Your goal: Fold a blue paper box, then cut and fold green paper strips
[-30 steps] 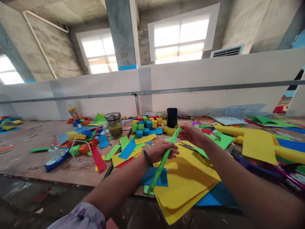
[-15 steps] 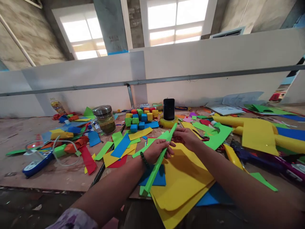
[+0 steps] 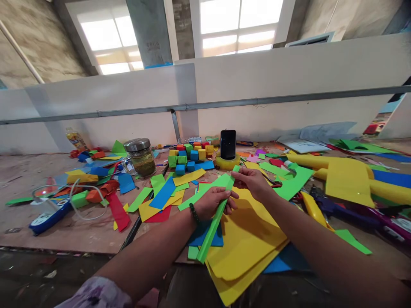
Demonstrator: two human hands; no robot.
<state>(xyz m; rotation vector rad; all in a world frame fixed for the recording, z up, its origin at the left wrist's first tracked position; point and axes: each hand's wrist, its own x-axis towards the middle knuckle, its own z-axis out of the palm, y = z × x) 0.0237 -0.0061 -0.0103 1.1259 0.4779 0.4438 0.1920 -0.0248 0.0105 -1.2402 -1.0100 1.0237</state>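
Note:
A long folded green strip point(image 3: 211, 236), like stiff paper or thin foam sheet, slants up from the table's front edge between my hands. My left hand point(image 3: 215, 202) is closed around its middle, thumb on top and fingertips curling past the far side. With thumb and fingers, my right hand point(image 3: 248, 180) pinches the strip near its upper end. Below my hands lie large yellow sheets point(image 3: 250, 239), with a blue piece point(image 3: 218, 236) partly under the strip. Behind my left hand, another flat green strip point(image 3: 195, 197) lies among scraps.
Small coloured cubes point(image 3: 182, 160) are grouped behind my hands, beside a phone point(image 3: 227, 144) on a yellow base. A lidded glass mug point(image 3: 140, 157) stands left. A blue-and-white power strip point(image 3: 51, 217) with a cable lies farther left. Yellow rolls point(image 3: 390, 191) and a purple tool point(image 3: 382, 224) are right.
The green strip has turned slightly, showing more of its broad face, and its lower end has shifted a little right. Both hands keep their hold.

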